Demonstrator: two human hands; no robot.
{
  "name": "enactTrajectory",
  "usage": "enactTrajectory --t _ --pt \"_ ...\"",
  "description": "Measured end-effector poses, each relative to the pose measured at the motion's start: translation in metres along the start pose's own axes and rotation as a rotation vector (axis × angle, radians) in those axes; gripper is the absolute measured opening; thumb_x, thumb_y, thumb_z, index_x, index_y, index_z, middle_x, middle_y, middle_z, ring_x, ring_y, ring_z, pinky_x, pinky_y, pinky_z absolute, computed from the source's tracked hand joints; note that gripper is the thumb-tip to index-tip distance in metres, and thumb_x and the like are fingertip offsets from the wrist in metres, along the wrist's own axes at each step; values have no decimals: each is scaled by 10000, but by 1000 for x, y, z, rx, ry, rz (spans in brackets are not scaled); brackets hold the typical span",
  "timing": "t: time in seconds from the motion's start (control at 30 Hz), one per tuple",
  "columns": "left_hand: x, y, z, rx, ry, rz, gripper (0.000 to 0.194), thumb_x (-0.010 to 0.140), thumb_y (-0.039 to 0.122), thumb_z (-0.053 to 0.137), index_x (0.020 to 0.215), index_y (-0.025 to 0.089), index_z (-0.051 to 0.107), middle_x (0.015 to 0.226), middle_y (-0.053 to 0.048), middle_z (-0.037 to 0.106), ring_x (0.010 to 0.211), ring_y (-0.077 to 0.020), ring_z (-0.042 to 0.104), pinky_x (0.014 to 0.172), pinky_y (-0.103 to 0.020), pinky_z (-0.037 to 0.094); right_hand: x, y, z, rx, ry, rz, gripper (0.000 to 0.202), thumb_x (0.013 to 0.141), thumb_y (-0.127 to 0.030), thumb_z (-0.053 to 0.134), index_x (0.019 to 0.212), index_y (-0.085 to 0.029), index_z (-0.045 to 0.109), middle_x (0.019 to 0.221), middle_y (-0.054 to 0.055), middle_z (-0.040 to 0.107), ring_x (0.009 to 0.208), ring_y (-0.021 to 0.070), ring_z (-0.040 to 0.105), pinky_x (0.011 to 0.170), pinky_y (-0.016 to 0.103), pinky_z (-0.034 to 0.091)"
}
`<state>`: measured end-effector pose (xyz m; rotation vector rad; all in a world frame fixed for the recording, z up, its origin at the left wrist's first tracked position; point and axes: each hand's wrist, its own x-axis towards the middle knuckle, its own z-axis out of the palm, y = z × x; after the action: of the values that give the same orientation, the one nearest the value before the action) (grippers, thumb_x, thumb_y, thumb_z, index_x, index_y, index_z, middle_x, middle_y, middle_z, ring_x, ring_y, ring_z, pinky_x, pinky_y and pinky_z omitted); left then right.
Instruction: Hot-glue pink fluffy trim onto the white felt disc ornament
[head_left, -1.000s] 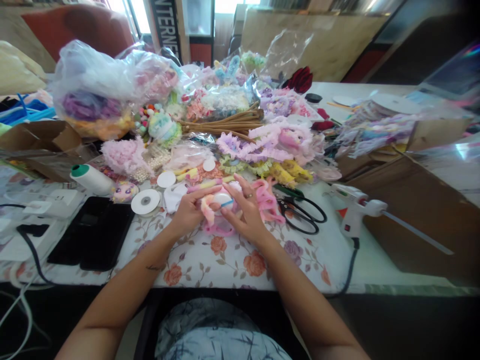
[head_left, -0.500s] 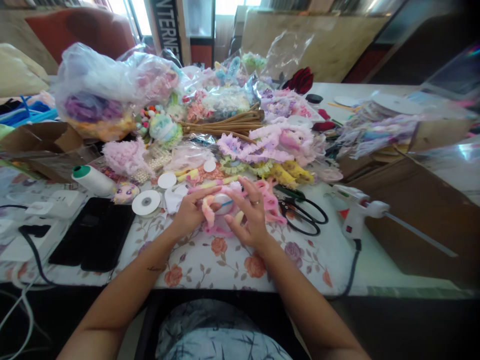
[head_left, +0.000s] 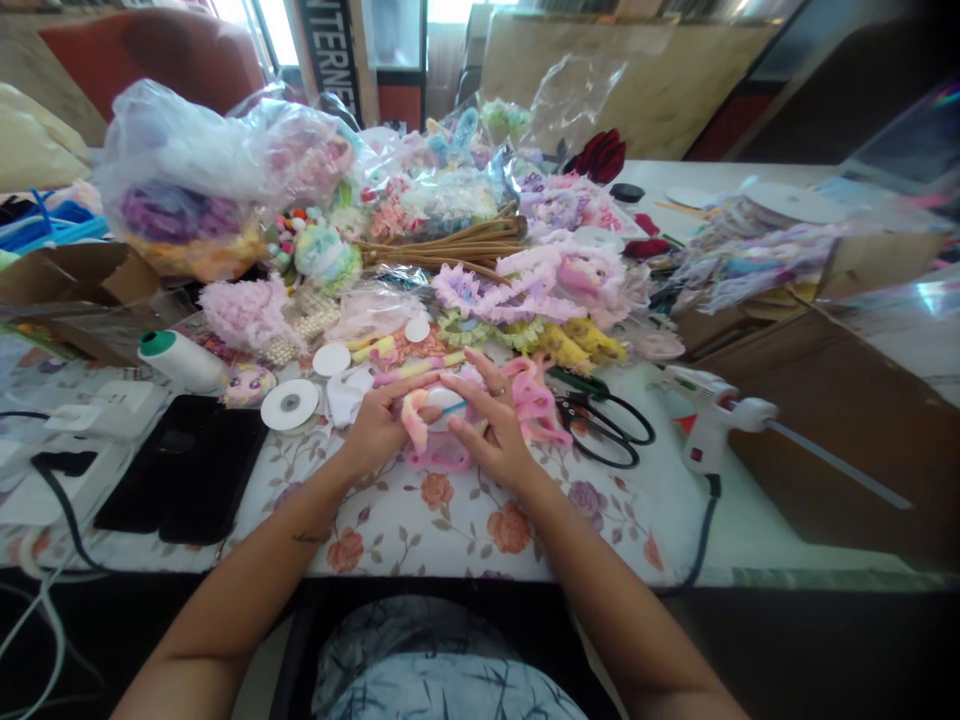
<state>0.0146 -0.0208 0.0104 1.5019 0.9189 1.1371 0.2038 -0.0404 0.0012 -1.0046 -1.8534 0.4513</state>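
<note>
Between my hands is a round white piece (head_left: 442, 415) with a thin blue strip across it and fuzzy peach-pink trim (head_left: 415, 420) around its edge. My left hand (head_left: 379, 425) is closed on its left side, fingers along the top and thumb on the white face. My right hand (head_left: 499, 440) grips the right side, index fingertip near the blue strip and thumb below; the exact contact is blurred. Pink fuzzy trim (head_left: 536, 400) lies beside my right hand. Black-handled scissors (head_left: 607, 430) rest to its right.
A glue gun (head_left: 709, 420) with its cord lies at the right, by a cardboard box (head_left: 832, 420). At left are dark phones (head_left: 184, 470), a thread cone (head_left: 180, 360) and a white spool (head_left: 290, 404). Bagged trims and brown stems (head_left: 450, 245) are heaped behind.
The spread fingers of my right hand have drawn in to the left, onto the white piece. My left hand keeps its hold. The view has shifted slightly.
</note>
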Motion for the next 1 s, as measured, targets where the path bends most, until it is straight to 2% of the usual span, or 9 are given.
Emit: enactTrajectory --t 0.17,0.37,0.5,0.6,0.67,0.77,0.9,1.0 --pt "0 0 1 16 23 -20 478 725 323 799 1181 213 703 1269 -104 670 1097 -280 671 930 -363 561 1 1 0 -58 -16 50 440 914 -421 568 1331 -280 581 1551 77 350 1439 310 309 1150 547 306" --pt "1 -1 0 22 44 -40 507 694 355 817 1158 179 714 1215 -119 699 1075 -289 675 906 -358 570 1 5 4 -216 -31 25 513 917 -424 553 1398 -252 509 1536 123 348 1426 331 316 1139 566 296" --pt "1 1 -1 -4 42 -63 534 696 369 813 1174 159 701 1213 -129 698 1057 -288 679 890 -358 572 0 5 3 -223 96 3 533 897 -408 570 1399 -252 486 1476 139 404 1359 328 403 1094 556 365" --pt "2 3 0 -13 45 -74 528 724 368 791 1194 151 689 1259 -138 672 1106 -292 658 940 -371 549 0 2 2 -212 191 -47 530 878 -374 585 1383 -247 487 1425 145 444 1301 321 460 1058 543 407" --pt "2 4 0 -4 46 -74 523 723 361 794 1194 158 691 1270 -133 666 1124 -293 650 963 -376 538 1 0 1 -220 207 -89 503 869 -365 584 1356 -258 514 1410 135 455 1295 329 464 1051 546 411" --pt "2 3 0 -9 69 -78 524 701 361 810 1177 171 702 1219 -123 696 1088 -290 666 925 -369 558 0 -1 1 -245 150 -130 474 866 -375 570 1330 -284 546 1436 111 443 1338 342 424 1081 561 371" --pt "1 -2 -2 -19 119 -82 526 685 349 820 1169 176 706 1154 -106 726 1021 -273 686 848 -334 585 -1 -3 3 -287 68 -82 486 889 -394 546 1351 -244 539 1475 131 418 1386 318 377 1120 524 338" --pt "1 -9 -7 7 172 -120 565 670 351 825 1193 185 690 1081 -96 749 958 -268 699 774 -328 602 0 -3 1 -307 172 8 516 904 -426 510 1378 -223 508 1470 148 429 1365 302 410 1111 506 355"
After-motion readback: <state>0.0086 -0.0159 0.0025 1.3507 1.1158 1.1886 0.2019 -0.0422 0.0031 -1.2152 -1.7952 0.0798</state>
